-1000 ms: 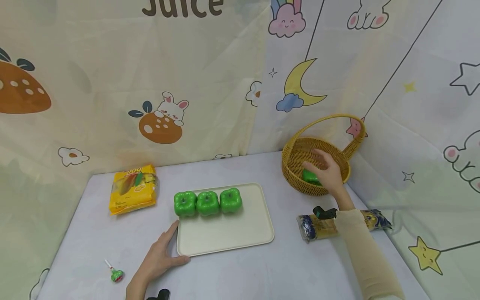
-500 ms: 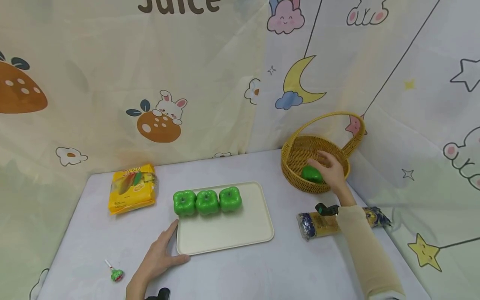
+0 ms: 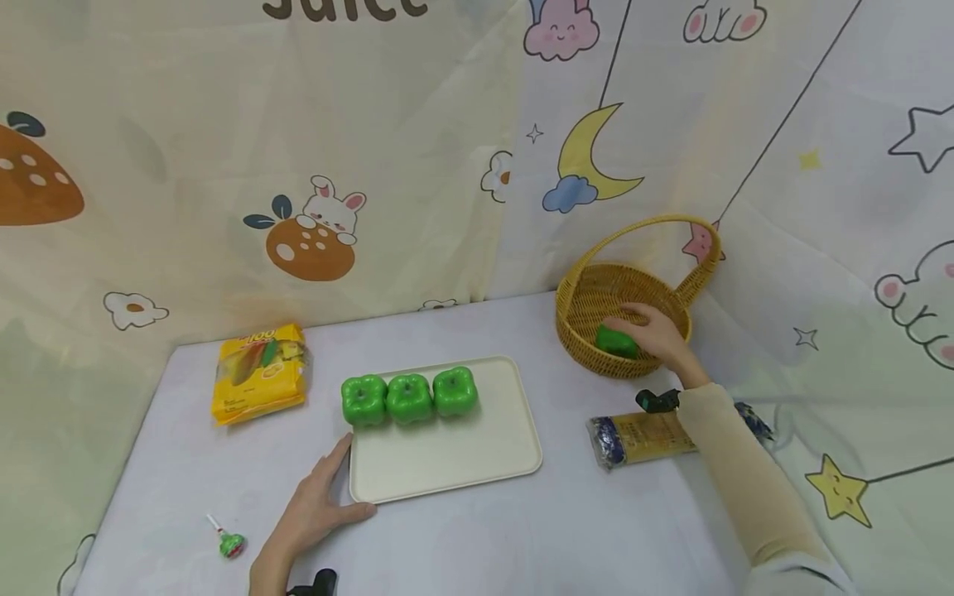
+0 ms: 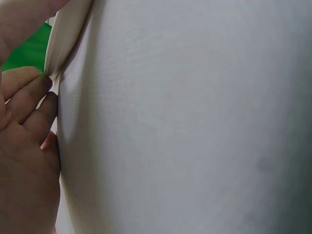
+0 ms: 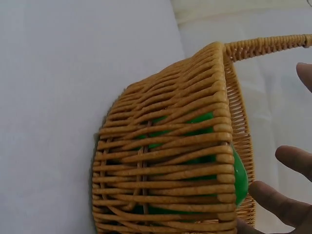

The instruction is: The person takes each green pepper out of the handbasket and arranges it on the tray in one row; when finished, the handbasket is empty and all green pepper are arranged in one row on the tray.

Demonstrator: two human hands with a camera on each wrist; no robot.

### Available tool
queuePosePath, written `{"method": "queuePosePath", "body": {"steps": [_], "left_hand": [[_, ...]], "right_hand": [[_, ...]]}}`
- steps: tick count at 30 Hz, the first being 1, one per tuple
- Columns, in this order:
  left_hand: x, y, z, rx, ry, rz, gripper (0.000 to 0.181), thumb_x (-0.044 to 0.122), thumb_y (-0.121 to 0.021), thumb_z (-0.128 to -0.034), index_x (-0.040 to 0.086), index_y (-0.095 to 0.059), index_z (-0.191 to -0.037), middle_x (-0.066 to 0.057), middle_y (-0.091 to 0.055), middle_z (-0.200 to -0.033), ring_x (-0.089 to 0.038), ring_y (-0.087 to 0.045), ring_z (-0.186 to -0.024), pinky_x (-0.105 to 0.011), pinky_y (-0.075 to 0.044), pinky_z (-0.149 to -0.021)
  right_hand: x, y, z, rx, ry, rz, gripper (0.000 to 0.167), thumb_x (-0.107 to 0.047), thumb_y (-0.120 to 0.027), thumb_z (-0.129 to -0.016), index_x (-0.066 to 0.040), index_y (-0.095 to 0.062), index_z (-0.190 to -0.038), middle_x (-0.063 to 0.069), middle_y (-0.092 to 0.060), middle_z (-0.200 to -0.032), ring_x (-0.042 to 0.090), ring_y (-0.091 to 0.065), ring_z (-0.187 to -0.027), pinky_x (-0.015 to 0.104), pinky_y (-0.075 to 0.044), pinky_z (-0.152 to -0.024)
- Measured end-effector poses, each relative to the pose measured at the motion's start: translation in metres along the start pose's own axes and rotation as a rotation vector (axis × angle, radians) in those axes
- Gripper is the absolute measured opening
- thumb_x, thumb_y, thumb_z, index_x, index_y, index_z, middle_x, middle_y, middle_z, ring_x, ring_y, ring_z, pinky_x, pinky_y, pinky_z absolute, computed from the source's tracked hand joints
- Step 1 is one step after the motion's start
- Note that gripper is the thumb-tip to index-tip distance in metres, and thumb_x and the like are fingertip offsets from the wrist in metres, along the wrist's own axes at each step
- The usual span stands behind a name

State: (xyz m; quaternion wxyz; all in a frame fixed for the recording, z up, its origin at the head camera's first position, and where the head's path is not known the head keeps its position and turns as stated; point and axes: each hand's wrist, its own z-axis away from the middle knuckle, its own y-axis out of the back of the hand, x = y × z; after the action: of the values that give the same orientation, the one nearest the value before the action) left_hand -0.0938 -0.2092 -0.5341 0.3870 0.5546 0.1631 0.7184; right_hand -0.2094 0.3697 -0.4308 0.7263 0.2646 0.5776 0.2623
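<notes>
A cream tray (image 3: 447, 459) lies mid-table with three green bell peppers (image 3: 410, 399) in a row along its far left part. My left hand (image 3: 309, 509) rests at the tray's near left corner, fingers along the left side and thumb at the front edge. In the left wrist view the fingers (image 4: 29, 105) touch the tray's rim. A yellow wicker basket (image 3: 581, 331) holds another green bell pepper (image 3: 615, 341). My right hand (image 3: 659, 335) reaches into it over the pepper. In the right wrist view its fingers (image 5: 278, 202) are spread beside the pepper, partly hidden by the wicker.
A yellow mango-picture packet (image 3: 261, 372) stands at the back left. A lollipop (image 3: 229, 542) lies at the front left. Under the right forearm lies a long packet (image 3: 648, 437), partly covered by the sleeve. The basket's handle (image 3: 656, 222) arches above the right hand.
The right hand, raised with spread fingers over the basket earlier, has come down closer to the pepper. The left hand keeps its place at the tray. The head view has tilted slightly.
</notes>
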Motion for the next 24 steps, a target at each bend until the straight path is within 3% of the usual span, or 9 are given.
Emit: {"method": "queuePosePath", "body": {"steps": [4, 11, 24], "left_hand": [[0.0, 0.0, 0.0, 0.005, 0.001, -0.004, 0.124, 0.057, -0.086, -0.0676, 0.026, -0.014, -0.163, -0.014, -0.017, -0.17, -0.055, -0.013, -0.152, -0.072, -0.019, -0.121], [0.001, 0.001, 0.001, 0.006, -0.008, -0.005, 0.123, 0.057, -0.087, -0.0676, 0.026, -0.015, -0.163, -0.014, -0.017, -0.17, -0.056, -0.013, -0.151, -0.073, -0.02, -0.12], [0.002, 0.0, 0.002, -0.001, -0.004, -0.012, 0.123, 0.056, -0.086, -0.0685, 0.024, -0.015, -0.163, -0.015, -0.017, -0.17, -0.057, -0.013, -0.151, -0.074, -0.02, -0.119]], "right_hand": [[-0.002, 0.002, -0.007, -0.037, 0.0, 0.084, 0.093, -0.07, -0.058, -0.089, -0.012, -0.033, -0.157, 0.025, -0.023, -0.166, 0.052, -0.027, -0.148, 0.072, -0.032, -0.115], [0.0, 0.005, -0.015, -0.081, 0.006, 0.143, 0.092, -0.069, -0.058, -0.089, -0.009, -0.037, -0.155, 0.026, -0.025, -0.164, 0.052, -0.025, -0.148, 0.073, -0.03, -0.116], [-0.002, 0.008, -0.028, -0.153, 0.041, 0.273, 0.076, -0.055, -0.061, -0.094, -0.005, -0.045, -0.15, 0.029, -0.035, -0.158, 0.053, -0.031, -0.145, 0.072, -0.031, -0.116]]}}
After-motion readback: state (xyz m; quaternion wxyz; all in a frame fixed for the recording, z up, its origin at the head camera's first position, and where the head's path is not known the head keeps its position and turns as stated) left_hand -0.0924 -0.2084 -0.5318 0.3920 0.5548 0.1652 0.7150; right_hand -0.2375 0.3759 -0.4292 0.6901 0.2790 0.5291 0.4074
